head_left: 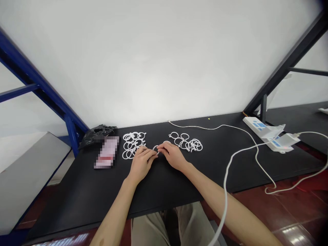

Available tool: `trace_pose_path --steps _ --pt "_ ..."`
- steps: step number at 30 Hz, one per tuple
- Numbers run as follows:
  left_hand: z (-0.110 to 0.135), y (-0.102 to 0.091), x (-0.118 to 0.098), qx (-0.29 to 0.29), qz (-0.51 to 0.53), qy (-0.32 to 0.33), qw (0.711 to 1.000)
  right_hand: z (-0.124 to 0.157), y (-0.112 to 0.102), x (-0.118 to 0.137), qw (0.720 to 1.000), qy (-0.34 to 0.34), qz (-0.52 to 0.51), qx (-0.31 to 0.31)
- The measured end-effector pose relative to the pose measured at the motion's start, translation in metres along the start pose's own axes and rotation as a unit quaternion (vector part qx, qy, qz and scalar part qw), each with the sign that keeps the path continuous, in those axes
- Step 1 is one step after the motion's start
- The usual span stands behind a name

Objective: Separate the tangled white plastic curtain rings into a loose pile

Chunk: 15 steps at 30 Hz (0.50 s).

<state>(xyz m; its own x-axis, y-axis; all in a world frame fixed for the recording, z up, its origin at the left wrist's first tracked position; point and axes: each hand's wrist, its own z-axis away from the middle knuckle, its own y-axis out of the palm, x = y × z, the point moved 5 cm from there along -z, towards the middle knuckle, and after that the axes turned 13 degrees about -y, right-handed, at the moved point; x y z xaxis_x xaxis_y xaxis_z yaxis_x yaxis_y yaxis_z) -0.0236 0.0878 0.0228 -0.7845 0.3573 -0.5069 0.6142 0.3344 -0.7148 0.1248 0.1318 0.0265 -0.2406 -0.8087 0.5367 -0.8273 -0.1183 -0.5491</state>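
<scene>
My left hand (141, 162) and my right hand (174, 155) meet over the middle of the black table, fingers closed in a pinch. Between them runs a thin white cord-like loop (155, 147), gripped from both sides; its ends are hidden by my fingers. Just beyond my left hand lies a cluster of white loops (128, 146), overlapping in rough rows, each with a small knob or joint. A second, looser group of similar white loops (176, 140) rests beyond my right hand, with several bunched together at its right end.
A black plastic bag (96, 135) and a blurred pink packet (107, 153) lie at the left. White boxes with blue labels (256, 127) stand at the right. A white cable (228, 167) loops in front of my right forearm. Sloping frame bars (51, 92) flank the table (84, 194).
</scene>
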Motion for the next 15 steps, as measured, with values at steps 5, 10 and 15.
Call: trace_pose_path --steps 5,10,15 --pt "0.0 0.0006 -0.0006 0.009 -0.001 0.005 1.0 -0.0007 0.0013 -0.0023 1.0 0.004 -0.008 -0.009" --pt "-0.0002 0.001 -0.0009 0.008 -0.002 0.004 1.0 0.0005 0.001 -0.0029 1.0 0.011 -0.011 -0.003" --pt "0.0002 0.0017 0.0014 0.003 -0.003 0.003 1.0 0.0009 0.0034 -0.0022 1.0 0.007 -0.018 0.005"
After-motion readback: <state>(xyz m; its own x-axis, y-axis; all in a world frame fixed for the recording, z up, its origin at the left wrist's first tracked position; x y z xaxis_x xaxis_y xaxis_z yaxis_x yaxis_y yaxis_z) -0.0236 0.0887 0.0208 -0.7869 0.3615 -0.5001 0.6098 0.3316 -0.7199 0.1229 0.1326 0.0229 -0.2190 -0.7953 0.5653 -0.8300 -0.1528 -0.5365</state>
